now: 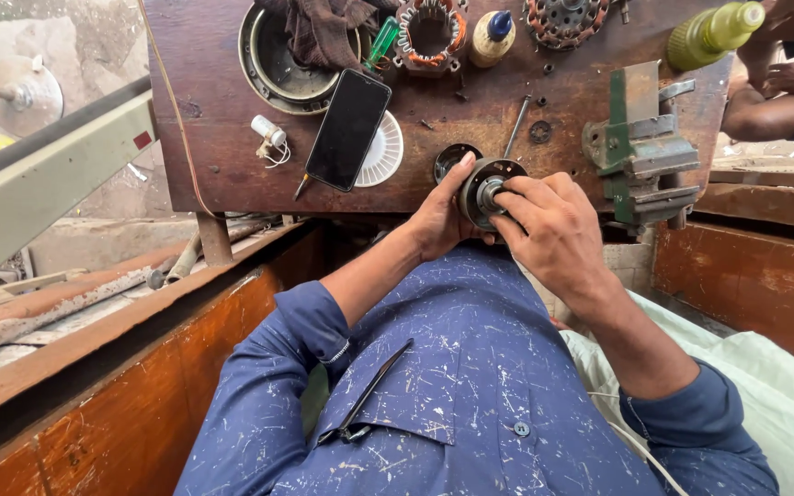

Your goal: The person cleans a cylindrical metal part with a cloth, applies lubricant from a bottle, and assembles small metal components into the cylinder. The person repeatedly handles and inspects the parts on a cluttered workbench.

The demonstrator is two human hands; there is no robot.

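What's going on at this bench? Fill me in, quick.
A person in a blue paint-flecked shirt holds a round metal motor part at the edge of a wooden workbench. The left hand steadies its rim while the right hand pinches its centre hub. On the bench lie a black phone, a green vise, a copper-wound stator and a yellow bottle. Another person's arm shows top right.

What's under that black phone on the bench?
The phone lies partly on a white ribbed disc, whose right half shows. Its top end rests on the wooden bench. The disc's left part is covered.
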